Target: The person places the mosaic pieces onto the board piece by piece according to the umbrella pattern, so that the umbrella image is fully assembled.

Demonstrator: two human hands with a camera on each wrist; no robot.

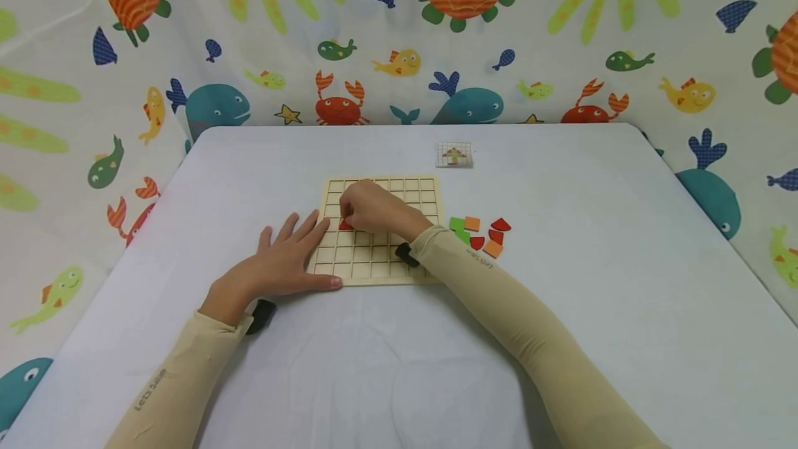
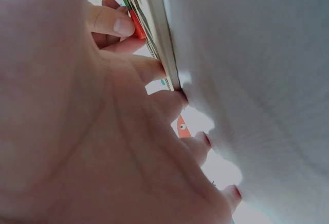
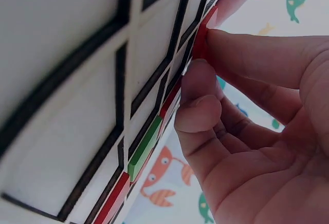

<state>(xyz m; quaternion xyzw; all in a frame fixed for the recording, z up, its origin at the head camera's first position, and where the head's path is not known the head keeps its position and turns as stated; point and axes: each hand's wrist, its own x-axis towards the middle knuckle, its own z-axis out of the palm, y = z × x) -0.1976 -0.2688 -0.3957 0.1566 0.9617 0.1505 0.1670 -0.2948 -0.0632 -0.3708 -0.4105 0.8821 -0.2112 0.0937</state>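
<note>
My right hand (image 1: 380, 210) is over the left part of a pale wooden grid board (image 1: 380, 282). Its thumb and fingers pinch a small red tile (image 3: 201, 36) at the board's surface. In the right wrist view, a green tile (image 3: 144, 149) and another red tile (image 3: 113, 201) sit in the grid beside it. My left hand (image 1: 280, 265) lies with fingers spread at the board's left edge, thumb along the near left corner. The left wrist view shows its fingertips at the board's side.
Right of the board lie several loose tiles: green squares (image 1: 457, 223), orange squares (image 1: 472, 224) and red rounded-edge pieces (image 1: 501, 225). Behind the board is a small card (image 1: 454, 154) with a coloured grid pattern. A white cloth (image 1: 349, 366) covers the table.
</note>
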